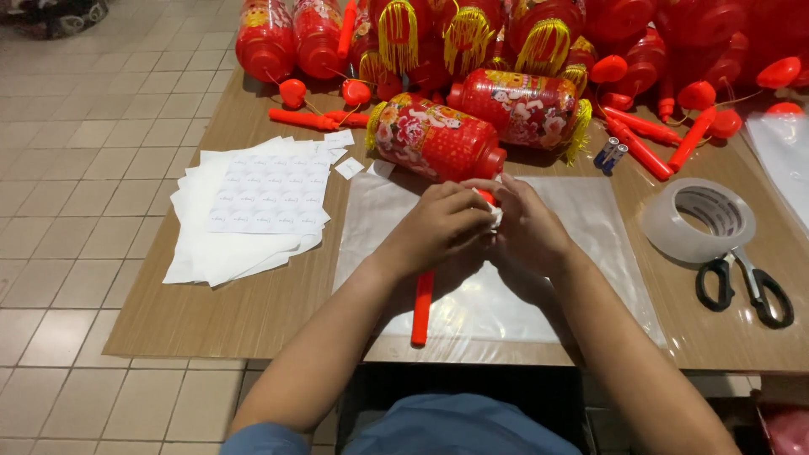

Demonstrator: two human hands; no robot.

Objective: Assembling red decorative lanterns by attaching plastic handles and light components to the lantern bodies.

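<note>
Our left hand [438,226] and right hand [524,229] closed their fingers around a red stick [422,307]; a red lantern [434,137] lay just beyond them.

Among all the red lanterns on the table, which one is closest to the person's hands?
The flowered lantern lying on its side directly above the left hand and right hand. A second lying lantern sits behind it; the rest are piled farther back.

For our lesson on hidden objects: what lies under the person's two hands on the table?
Under the left hand and right hand lies a clear plastic sheet on the wooden table. A red plastic stick pokes out below; its upper part is covered by the hands.
</note>
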